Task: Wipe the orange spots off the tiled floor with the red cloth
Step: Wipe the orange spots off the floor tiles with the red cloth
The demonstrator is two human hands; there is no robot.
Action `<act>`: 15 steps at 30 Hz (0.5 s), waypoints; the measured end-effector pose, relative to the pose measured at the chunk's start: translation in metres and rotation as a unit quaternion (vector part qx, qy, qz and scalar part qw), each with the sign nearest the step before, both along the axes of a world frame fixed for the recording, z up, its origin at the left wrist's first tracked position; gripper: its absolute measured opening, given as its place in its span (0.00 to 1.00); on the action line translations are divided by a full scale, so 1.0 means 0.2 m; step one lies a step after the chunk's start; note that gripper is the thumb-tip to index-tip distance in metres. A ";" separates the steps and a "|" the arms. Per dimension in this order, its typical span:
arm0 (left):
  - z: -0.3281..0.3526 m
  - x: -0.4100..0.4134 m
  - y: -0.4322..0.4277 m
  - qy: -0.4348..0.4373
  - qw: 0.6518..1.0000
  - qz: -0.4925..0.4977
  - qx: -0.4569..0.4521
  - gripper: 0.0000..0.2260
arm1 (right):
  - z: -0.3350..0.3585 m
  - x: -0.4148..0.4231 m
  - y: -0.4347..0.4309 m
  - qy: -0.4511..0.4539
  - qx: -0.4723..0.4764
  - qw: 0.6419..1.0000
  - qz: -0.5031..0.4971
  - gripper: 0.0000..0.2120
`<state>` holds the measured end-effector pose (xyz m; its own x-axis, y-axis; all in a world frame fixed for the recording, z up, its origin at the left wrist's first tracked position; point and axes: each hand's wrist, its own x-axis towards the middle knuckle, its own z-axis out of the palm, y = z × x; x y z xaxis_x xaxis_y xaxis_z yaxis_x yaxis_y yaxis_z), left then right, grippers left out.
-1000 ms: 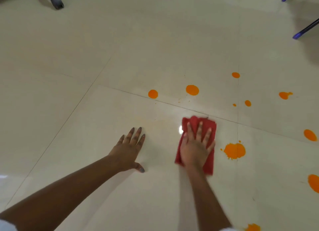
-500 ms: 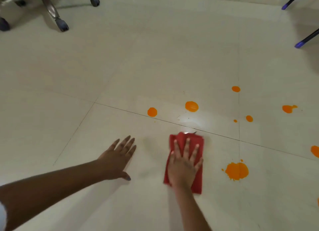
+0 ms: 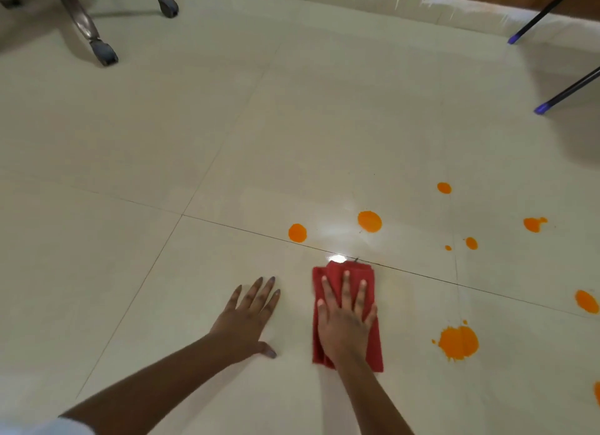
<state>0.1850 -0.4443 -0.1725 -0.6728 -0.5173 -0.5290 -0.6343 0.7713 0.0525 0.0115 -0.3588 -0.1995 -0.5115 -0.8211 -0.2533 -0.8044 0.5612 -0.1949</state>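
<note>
Glossy, smooth cream tiled floor [image 3: 292, 126] – bright glare just beyond the fingers [image 3: 345, 291], soft matt red cloth [image 3: 373, 347] under them, flat opaque orange spots [image 3: 369, 221], shiny metal chair legs [image 3: 78, 19]

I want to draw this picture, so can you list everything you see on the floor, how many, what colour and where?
Glossy tiled floor: one, cream, everywhere.
Round orange paint-like spots: about ten, orange, right half; biggest splat right of the cloth.
Folded red cloth: one, red, lower middle, flat on the floor.
Wheeled chair base: one, grey, top left.
Thin poles with blue tips: two, dark, top right.
Hands: left hand flat on bare floor; right hand pressing the cloth.
</note>
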 end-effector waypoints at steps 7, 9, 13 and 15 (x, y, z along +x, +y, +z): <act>0.01 -0.01 0.00 0.010 1.000 0.004 -0.003 0.48 | 0.04 -0.06 -0.03 0.030 0.050 0.997 0.059 0.25; -0.04 0.00 -0.01 0.019 1.000 0.000 -0.005 0.48 | 0.02 -0.04 -0.04 0.021 0.027 0.999 -0.009 0.25; -0.06 0.04 -0.05 0.065 0.996 -0.025 -0.051 0.46 | 0.02 -0.02 -0.22 0.049 0.007 0.999 0.011 0.28; -0.09 0.09 -0.09 0.050 0.998 -0.009 -0.034 0.46 | -0.01 -0.01 -0.24 0.059 -0.005 0.998 0.006 0.30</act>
<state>0.2027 -0.4614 -0.1913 -0.7300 -0.5363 -0.4238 -0.6141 0.7868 0.0620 0.0091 -0.4076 -0.2011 -0.5279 -0.8292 -0.1835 -0.8283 0.5505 -0.1048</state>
